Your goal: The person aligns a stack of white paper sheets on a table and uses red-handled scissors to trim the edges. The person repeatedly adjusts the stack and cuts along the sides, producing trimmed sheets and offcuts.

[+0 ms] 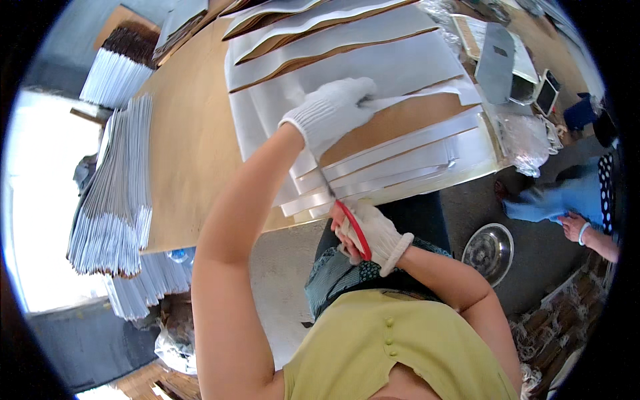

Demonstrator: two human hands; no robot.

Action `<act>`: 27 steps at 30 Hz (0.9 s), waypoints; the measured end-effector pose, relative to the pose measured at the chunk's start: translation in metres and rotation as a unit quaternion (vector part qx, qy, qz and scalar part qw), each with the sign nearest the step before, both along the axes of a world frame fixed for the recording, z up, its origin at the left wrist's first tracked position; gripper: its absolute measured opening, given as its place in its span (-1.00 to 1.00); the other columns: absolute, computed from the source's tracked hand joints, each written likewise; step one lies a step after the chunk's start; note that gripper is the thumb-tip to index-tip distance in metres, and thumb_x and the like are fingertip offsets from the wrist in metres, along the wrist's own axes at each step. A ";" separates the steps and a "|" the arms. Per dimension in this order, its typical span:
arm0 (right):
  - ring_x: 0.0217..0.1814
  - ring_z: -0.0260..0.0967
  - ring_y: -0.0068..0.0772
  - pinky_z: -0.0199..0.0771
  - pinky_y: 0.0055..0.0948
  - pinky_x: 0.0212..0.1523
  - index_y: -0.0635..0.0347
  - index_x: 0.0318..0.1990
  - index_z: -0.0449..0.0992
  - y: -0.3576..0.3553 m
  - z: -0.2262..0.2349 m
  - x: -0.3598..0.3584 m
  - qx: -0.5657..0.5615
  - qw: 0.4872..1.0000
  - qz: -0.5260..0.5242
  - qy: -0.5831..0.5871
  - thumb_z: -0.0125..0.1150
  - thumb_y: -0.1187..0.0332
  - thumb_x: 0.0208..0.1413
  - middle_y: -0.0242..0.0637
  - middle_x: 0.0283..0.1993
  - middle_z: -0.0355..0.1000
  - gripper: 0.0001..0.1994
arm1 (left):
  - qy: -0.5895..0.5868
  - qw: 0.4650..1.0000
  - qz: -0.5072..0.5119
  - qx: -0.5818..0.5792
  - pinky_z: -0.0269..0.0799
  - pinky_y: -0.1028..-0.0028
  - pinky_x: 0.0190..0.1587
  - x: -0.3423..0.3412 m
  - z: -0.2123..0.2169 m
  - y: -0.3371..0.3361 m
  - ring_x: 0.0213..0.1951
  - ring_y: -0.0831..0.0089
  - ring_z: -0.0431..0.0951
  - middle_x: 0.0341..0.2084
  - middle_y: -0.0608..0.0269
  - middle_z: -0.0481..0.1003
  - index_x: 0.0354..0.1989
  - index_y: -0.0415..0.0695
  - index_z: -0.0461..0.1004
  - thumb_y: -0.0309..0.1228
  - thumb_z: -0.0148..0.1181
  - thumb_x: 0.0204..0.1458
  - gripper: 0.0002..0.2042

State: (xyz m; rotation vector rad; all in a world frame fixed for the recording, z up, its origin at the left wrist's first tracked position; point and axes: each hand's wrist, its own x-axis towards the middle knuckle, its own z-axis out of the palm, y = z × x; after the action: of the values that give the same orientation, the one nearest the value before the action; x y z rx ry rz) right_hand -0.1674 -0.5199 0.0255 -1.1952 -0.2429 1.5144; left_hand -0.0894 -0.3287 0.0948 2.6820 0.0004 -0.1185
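My left hand (pixel 337 110), in a white knitted glove, is closed on the edge of a white paper sheet (pixel 420 97) with a brown underside. Around it, overlapping white sheets with brown edges (pixel 333 60) lie fanned in rows on the table. Close to the table's front edge, my right hand (pixel 377 233) wears a similar glove with some fingertips bare. It grips a tool with a red handle (pixel 353 230) and a thin metal blade (pixel 325 181), which points toward the sheets below my left hand. The tool's exact kind is unclear.
Stacks of folded white sheets (pixel 110 200) stand along the table's (pixel 180 147) left side. At right are a phone (pixel 548 93), a grey plate (pixel 495 63) and clear plastic (pixel 523 140). A metal basin (pixel 489 253) sits on the floor, near another person's hand (pixel 572 227).
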 end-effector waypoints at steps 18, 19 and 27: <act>-0.53 0.29 -0.35 0.36 -0.35 -0.45 0.25 -0.14 0.38 -0.073 0.021 0.085 0.094 0.971 -0.191 0.107 -0.26 -0.56 -0.04 -0.29 -0.51 0.30 -0.11 | -0.070 0.986 0.052 0.144 0.42 0.18 -0.02 -0.018 -0.016 -0.057 -0.10 0.06 0.47 -0.18 0.09 0.44 -0.04 -0.02 0.44 -0.30 0.26 -0.08 -0.62; -0.54 0.30 -0.36 0.37 -0.36 -0.46 0.25 -0.14 0.38 -0.075 0.028 0.084 0.080 0.977 -0.187 0.064 -0.26 -0.57 -0.04 -0.29 -0.51 0.30 -0.10 | -0.074 0.985 0.072 0.136 0.42 0.17 -0.03 -0.018 -0.016 -0.060 -0.10 0.05 0.47 -0.18 0.07 0.44 -0.04 -0.04 0.44 -0.27 0.26 -0.06 -0.63; -0.58 0.32 -0.30 0.37 -0.40 -0.51 0.32 -0.19 0.39 -0.089 0.009 0.094 0.043 0.978 -0.170 0.116 -0.30 -0.57 -0.05 -0.24 -0.55 0.30 -0.07 | -0.065 0.989 0.027 0.133 0.41 0.17 -0.05 -0.019 -0.020 -0.058 -0.11 0.06 0.47 -0.19 0.02 0.41 -0.09 -0.13 0.42 -0.19 0.26 -0.03 -0.61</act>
State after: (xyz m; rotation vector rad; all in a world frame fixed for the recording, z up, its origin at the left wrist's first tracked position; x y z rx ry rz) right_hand -0.0733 -0.6088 0.0342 -0.9272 0.0519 1.3132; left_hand -0.1088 -0.3865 0.0747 2.9481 0.0519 0.0806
